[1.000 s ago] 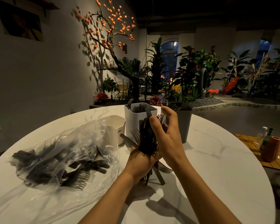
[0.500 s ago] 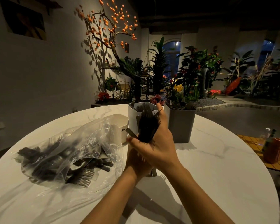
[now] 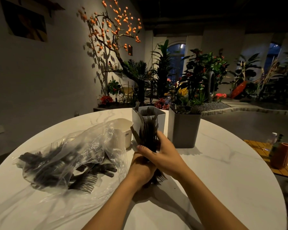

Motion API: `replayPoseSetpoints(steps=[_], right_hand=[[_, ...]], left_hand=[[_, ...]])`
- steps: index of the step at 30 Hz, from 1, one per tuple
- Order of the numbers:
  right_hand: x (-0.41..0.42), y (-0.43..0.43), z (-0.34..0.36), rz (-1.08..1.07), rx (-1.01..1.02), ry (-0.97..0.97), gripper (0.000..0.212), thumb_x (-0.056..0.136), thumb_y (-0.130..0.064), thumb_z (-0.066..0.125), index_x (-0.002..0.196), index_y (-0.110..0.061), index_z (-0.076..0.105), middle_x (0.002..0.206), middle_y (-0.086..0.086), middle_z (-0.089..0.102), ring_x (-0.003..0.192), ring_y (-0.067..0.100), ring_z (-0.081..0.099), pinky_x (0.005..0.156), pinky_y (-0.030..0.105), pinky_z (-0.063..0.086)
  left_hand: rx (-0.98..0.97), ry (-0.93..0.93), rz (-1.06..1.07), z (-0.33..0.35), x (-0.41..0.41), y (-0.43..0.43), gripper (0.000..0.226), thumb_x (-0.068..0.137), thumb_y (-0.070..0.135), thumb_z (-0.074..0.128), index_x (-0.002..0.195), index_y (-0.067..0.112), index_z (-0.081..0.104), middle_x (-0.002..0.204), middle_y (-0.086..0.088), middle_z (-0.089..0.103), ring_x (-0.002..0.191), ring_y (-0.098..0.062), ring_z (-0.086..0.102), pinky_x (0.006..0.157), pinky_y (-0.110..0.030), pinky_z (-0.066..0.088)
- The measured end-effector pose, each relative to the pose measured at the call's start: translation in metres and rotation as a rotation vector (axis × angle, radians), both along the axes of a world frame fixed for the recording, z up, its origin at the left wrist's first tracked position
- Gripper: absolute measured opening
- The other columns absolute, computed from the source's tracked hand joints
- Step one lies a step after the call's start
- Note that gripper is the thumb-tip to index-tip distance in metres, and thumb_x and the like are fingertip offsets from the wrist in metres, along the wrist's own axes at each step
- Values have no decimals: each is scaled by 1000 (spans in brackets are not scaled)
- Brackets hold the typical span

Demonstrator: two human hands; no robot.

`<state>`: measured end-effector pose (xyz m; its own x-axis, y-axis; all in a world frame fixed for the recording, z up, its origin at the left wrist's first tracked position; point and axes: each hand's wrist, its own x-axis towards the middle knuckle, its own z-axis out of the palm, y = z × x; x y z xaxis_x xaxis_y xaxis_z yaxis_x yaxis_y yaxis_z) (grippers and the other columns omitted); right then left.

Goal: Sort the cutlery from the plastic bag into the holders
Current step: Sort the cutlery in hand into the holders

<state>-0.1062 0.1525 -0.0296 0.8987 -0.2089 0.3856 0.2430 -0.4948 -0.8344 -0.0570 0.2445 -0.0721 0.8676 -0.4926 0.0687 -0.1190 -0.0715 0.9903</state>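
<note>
Head cam: 2 hands (image 3: 156, 163) grip 1 fork bundle (image 3: 148, 133); 3 holders (image 3: 183, 130).

The right hand (image 3: 165, 156) covers the left hand's (image 3: 140, 170) fingers and the middle of the cutlery bundle (image 3: 147, 133). At nine o'clock, the plastic bag (image 3: 70, 156) blurs its dark cutlery.

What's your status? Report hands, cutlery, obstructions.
Left hand and right hand both grip the cutlery bundle. White holder just behind it. Path clear.

Dark cutlery bundle (image 3: 147, 135) stands upright before white holder (image 3: 160, 121); more fills crumpled plastic bag (image 3: 73, 155)
</note>
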Motion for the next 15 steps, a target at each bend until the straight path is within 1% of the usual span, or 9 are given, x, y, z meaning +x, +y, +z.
replayPoseSetpoints(steps=[1,3,5,6,7,9,11,13,15], right_hand=[[0,-3,0,28,58,14,43,86,-39,76,120,-41,49,110,-28,62,101,-7,61,81,14,54],[-2,-11,1,92,219,32,34,86,-30,77,115,-34,59,107,-15,73,103,6,69,80,21,57],[-3,-16,0,113,303,40,29,86,-23,77,112,-26,64,102,-8,76,101,12,72,82,27,59],[-4,-17,0,104,320,38,27,86,-22,77,110,-23,65,98,-7,77,98,12,73,79,27,59],[-3,-18,-1,83,333,31,24,86,-22,77,108,-21,66,93,-7,77,95,12,74,75,25,59],[-2,-19,-3,42,382,7,19,87,-21,75,105,-20,68,90,-6,77,92,12,74,71,23,58],[-2,-22,-3,36,434,-15,16,90,-22,71,105,-15,71,91,1,77,88,19,75,68,24,58],[-3,-24,-4,38,467,2,22,93,-27,67,104,-8,71,86,7,76,78,25,71,59,26,54],[-3,-25,-5,53,484,62,30,95,-32,63,104,-5,71,87,13,74,78,29,65,62,30,51]], left_hand=[[-68,48,-20,0,1,3,26,102,10,58,118,30,63,114,6,68,105,-15,66,94,-34,57],[-146,59,-83,3,3,6,23,100,10,61,105,31,68,98,0,74,93,-20,69,83,-33,59],[-162,119,-135,7,1,8,18,98,7,62,101,22,72,78,3,72,77,-16,65,69,-28,54],[-175,142,-167,7,0,8,13,97,8,63,101,16,72,71,5,68,72,-14,62,65,-26,50],[-178,168,-186,7,-1,9,10,96,11,65,103,12,71,68,4,65,70,-14,59,64,-26,49],[-185,219,-239,7,0,10,24,92,21,68,109,5,69,72,-2,62,68,-16,58,65,-30,50],[-224,298,-293,9,-1,11,26,94,22,67,110,2,68,74,-6,59,64,-16,58,63,-31,51],[-267,363,-316,10,-2,11,21,98,21,64,108,3,67,75,-8,59,60,-15,58,60,-29,51],[-306,402,-298,10,-3,10,24,98,21,64,112,2,65,78,-9,61,60,-15,59,58,-28,51]])
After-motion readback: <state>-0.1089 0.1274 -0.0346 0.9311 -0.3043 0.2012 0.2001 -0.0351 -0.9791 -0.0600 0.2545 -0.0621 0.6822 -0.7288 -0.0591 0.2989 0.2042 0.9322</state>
